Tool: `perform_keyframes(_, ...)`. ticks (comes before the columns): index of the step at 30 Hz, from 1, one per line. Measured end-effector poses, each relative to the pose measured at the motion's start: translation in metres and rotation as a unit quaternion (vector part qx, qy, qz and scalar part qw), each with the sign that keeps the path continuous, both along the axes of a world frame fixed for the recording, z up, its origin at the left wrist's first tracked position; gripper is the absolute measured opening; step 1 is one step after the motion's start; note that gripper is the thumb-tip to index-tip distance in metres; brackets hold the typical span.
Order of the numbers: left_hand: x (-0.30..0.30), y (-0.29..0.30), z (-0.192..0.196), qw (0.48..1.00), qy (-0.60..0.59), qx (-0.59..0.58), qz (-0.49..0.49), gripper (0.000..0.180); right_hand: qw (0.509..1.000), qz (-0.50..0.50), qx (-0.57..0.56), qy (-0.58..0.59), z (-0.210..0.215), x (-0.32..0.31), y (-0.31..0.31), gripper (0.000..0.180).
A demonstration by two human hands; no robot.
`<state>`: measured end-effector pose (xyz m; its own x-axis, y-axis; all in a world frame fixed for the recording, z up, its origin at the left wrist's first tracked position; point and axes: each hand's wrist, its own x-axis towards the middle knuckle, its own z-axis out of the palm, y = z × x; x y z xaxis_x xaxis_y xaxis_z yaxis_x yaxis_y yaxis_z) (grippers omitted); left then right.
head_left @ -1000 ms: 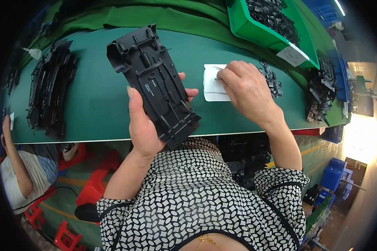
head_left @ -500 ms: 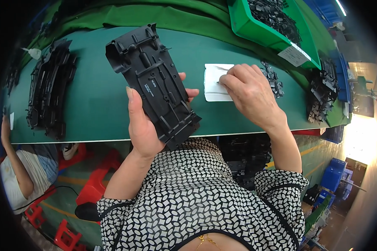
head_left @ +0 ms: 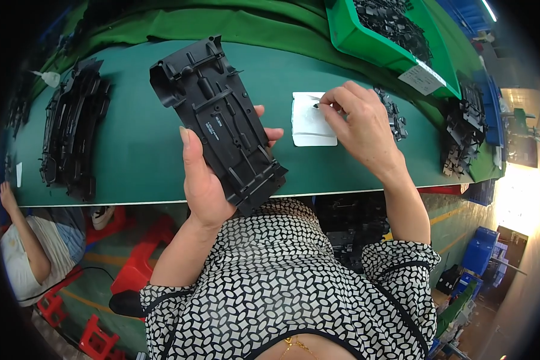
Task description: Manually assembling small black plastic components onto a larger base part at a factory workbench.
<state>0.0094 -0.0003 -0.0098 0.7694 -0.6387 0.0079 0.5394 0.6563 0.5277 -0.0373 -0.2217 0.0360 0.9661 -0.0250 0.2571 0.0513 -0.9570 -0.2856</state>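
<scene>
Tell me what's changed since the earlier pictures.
The right hand has shifted slightly right and away from the body over the white pad; a small dark piece shows at its fingertips, though whether it was just grasped is unclear. At far left, the co-worker's hand has drawn toward the table's near edge. The left hand still holds the black molded part; the green bin stayed put.

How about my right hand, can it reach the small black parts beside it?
Probably yes: the small black parts lie beside the right hand, nothing visible between, though it seems to pinch a dark piece.
</scene>
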Motion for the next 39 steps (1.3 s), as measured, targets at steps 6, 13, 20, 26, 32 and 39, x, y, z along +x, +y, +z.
perform_keyframes(6,-0.001,0.0,0.002,0.999,0.027,0.017,0.01,0.078,0.99,0.086,-0.091,-0.06,-0.007,0.0,0.002,0.004)
perform_keyframes(13,0.0,0.0,0.001,1.0,0.006,0.014,0.007,0.079,0.991,0.107,-0.077,-0.037,0.0,-0.01,0.005,0.006)
perform_keyframes(20,-0.001,-0.001,0.003,1.0,0.016,0.023,0.009,0.08,0.995,0.011,0.094,0.039,0.002,-0.007,0.008,0.007)
perform_keyframes(26,-0.001,0.0,0.002,1.0,0.015,0.016,0.007,0.08,0.999,-0.02,0.046,0.012,-0.001,-0.004,0.003,0.007)
perform_keyframes(32,0.0,0.0,0.001,1.0,0.005,0.007,-0.006,0.079,0.998,-0.016,0.066,-0.004,-0.006,-0.005,0.004,0.007)
perform_keyframes(39,0.0,-0.001,0.002,1.0,0.024,0.006,0.008,0.079,0.997,-0.012,0.075,-0.009,-0.007,-0.006,0.005,0.005)
